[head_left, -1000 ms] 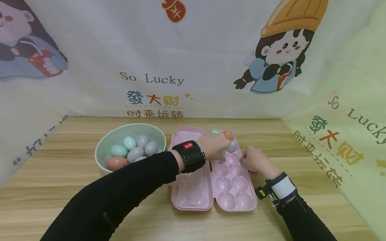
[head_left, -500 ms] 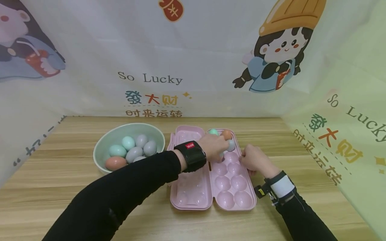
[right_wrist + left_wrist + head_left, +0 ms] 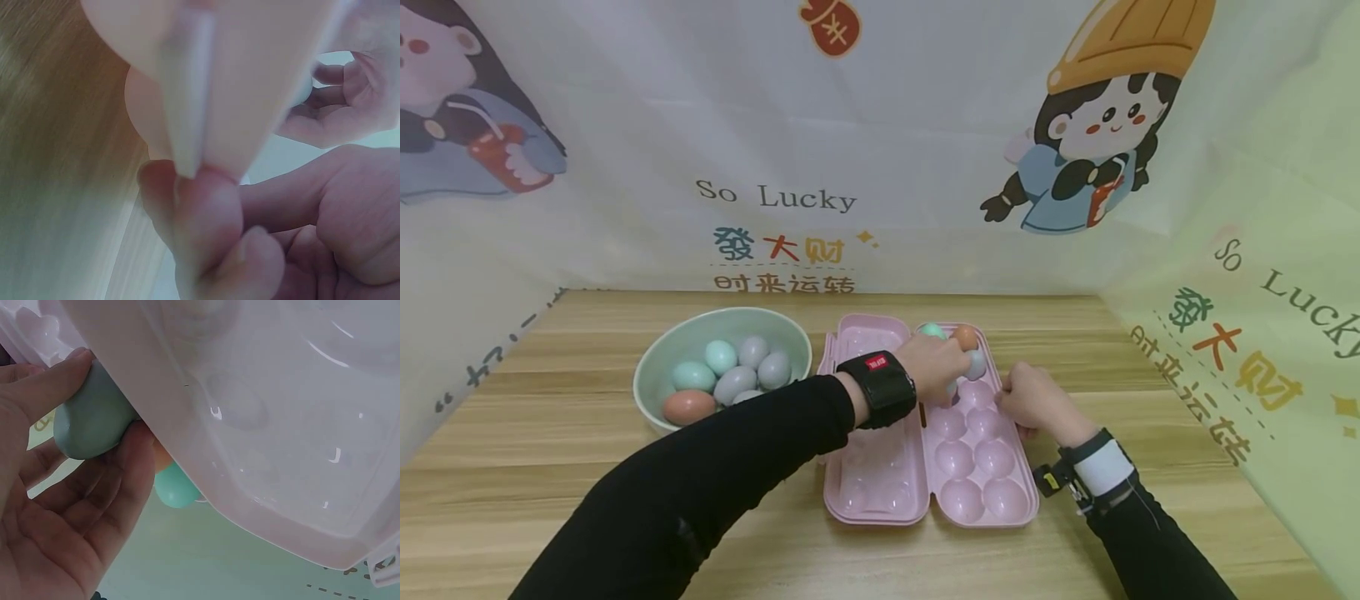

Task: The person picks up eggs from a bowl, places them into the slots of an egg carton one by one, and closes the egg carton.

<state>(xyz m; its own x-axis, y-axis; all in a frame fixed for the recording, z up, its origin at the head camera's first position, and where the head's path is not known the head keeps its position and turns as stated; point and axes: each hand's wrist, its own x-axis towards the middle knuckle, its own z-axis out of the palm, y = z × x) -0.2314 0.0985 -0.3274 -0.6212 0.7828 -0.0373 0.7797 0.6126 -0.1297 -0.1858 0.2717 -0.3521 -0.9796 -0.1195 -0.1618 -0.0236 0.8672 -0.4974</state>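
Note:
My left hand (image 3: 931,367) is over the far half of the open pink egg box (image 3: 957,458). It pinches a pale grey-green egg (image 3: 97,415) between thumb and fingers, at the second row of cups; how far the egg sits in its cup is hidden. In the far cups lie a green egg (image 3: 933,330), an orange-brown egg (image 3: 965,337) and a grey-blue egg (image 3: 975,365). On the box's right side, my right hand (image 3: 1037,398) grips the rim with curled fingers, seen close up in the right wrist view.
Left of the box stands a light green bowl (image 3: 651,371) holding several green, grey and brown eggs. The box's lid (image 3: 876,475) lies folded back to the left, partly beneath my left forearm. A printed cloth (image 3: 910,150) encloses the wooden table (image 3: 760,533) behind and at the sides.
My left hand has shifted slightly leftward and nearer with the egg, uncovering more of the green and orange-brown eggs. My right hand stays on the rim.

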